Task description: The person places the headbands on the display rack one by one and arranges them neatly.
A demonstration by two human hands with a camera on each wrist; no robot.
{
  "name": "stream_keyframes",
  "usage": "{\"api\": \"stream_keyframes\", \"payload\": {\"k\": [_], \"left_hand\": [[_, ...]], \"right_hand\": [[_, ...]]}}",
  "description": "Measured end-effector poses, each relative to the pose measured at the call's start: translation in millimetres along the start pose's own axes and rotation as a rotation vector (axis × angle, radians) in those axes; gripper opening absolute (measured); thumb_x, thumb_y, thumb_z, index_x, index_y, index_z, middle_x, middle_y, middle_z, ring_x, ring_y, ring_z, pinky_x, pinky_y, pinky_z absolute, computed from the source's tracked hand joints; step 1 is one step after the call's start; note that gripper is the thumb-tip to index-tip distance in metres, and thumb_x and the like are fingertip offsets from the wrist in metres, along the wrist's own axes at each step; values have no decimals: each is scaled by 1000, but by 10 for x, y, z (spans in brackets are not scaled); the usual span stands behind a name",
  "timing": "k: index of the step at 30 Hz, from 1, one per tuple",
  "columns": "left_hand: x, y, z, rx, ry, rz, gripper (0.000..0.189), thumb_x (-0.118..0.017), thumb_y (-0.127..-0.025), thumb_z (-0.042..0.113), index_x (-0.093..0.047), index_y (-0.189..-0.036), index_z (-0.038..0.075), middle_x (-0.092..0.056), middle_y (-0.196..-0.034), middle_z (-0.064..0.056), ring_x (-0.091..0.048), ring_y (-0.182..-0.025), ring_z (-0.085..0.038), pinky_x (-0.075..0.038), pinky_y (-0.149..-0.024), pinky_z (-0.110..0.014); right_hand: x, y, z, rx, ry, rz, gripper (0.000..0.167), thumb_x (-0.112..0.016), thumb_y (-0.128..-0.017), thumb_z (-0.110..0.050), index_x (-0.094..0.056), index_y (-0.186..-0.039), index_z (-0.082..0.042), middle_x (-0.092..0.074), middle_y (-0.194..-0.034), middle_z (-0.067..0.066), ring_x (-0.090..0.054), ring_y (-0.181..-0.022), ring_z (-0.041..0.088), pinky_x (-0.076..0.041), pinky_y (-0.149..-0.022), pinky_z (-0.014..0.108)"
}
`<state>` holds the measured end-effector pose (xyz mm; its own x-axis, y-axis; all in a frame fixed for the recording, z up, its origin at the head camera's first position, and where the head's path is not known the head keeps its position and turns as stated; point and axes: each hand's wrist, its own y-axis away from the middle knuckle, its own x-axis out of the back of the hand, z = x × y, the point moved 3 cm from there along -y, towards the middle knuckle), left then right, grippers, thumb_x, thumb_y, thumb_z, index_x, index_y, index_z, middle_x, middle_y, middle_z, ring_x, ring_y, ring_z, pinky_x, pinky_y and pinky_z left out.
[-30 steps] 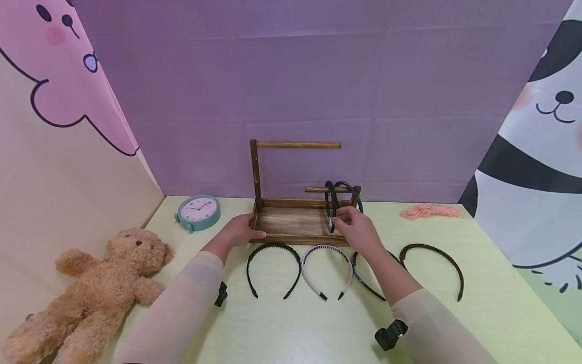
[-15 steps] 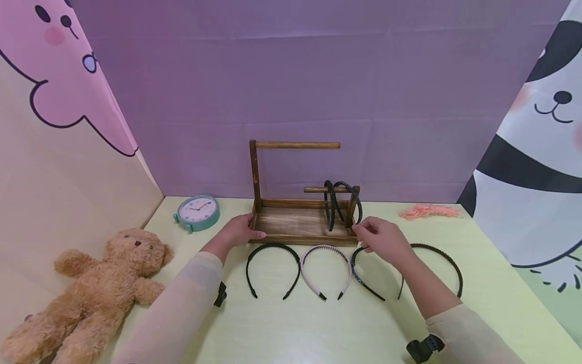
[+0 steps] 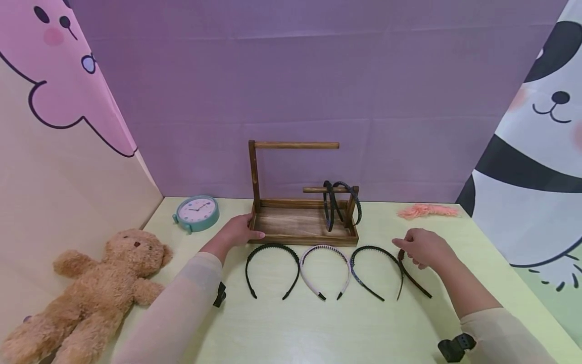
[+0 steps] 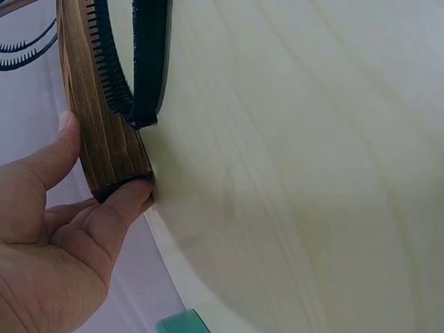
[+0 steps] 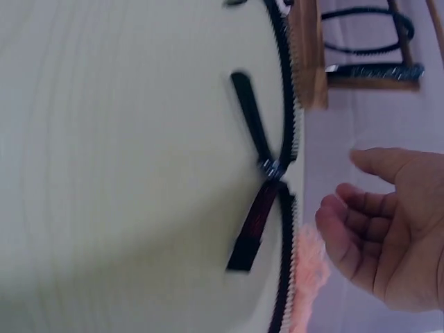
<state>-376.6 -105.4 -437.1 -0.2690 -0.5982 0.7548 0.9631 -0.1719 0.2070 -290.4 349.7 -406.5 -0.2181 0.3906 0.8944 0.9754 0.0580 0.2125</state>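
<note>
A brown wooden stand has a tray base, a tall bar and a shorter low bar. My left hand grips its left front corner, thumb at the front, fingers behind and below in the left wrist view. Two dark headbands hang from the low bar. On the table before the stand lie a black headband, a white-and-purple headband and a dark blue headband. My right hand hovers over the brown headband, partly covering it; its fingers are loosely bent around nothing in the right wrist view.
A teal alarm clock lies left of the stand. The teddy bear leans along the left side. A pink fluffy bundle lies at the back right. Behind the table hangs a purple cloth.
My right hand has let go of the headband on the low bar and moved right and toward me, over the brown headband. My left hand keeps its grip on the stand.
</note>
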Motion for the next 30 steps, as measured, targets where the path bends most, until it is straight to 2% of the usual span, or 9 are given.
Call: {"api": "stream_keyframes", "payload": {"k": [4, 7, 10, 14, 17, 22, 30], "left_hand": [[-3, 8, -1, -11, 2, 2, 88, -73, -88, 36, -24, -156, 6, -37, -155, -18, -32, -144, -36, -28, -118, -50], [-8, 2, -1, -14, 4, 2, 88, -72, -89, 36, -24, -156, 6, -37, -155, -19, -32, -145, -36, -28, -118, -50], [-12, -4, -1, -3, 9, -1, 88, -72, -89, 36, -24, -156, 7, -35, -156, -18, -31, -145, -36, -28, -118, -50], [-7, 0, -3, 6, 14, -2, 88, -72, -89, 35, -23, -156, 8, -35, -156, -17, -31, -145, -35, -28, -118, -50], [0, 7, 2, 3, 13, -1, 87, -72, -90, 35, -23, -156, 7, -35, -156, -17, -31, -145, -35, -28, -118, -50], [0, 12, 8, 7, 15, -2, 88, -72, -89, 35, -23, -156, 7, -34, -157, -17, -30, -146, -35, -28, -118, -50], [-1, 10, 9, 6, -1, 0, 87, -72, -90, 35, -23, -156, 7, -34, -157, -17, -30, -146, -35, -28, -118, -49]], "right_hand": [[-95, -7, 177, -68, -21, -108, 48, -49, -100, -47, -56, -82, -2, -46, -54, -1, -43, -46, 13, -42, -51, 30], [-174, -28, 259, -115, -46, -161, 51, -50, -99, -47, -55, -71, -6, -44, -52, -3, -43, -45, 12, -44, -49, 28], [-198, -54, 285, -134, -42, -178, 51, -52, -99, -45, -55, -64, -7, -45, -51, -2, -48, -45, 13, -48, -49, 29], [-182, -95, 270, -130, -75, -189, 40, -54, -100, -36, -59, -80, -1, -49, -55, 1, -53, -49, 15, -54, -52, 32], [-161, -111, 260, -135, -117, -190, 31, -55, -99, -28, -57, -91, 2, -55, -66, 6, -58, -57, 19, -58, -56, 35], [-119, -99, 255, -136, -129, -181, 29, -56, -97, -26, -57, -88, 1, -59, -77, 12, -62, -67, 23, -59, -59, 38], [110, -34, 177, -93, -132, -169, 32, -55, -97, -26, -60, -101, 5, -59, -84, 12, -61, -72, 22, -60, -60, 39]]}}
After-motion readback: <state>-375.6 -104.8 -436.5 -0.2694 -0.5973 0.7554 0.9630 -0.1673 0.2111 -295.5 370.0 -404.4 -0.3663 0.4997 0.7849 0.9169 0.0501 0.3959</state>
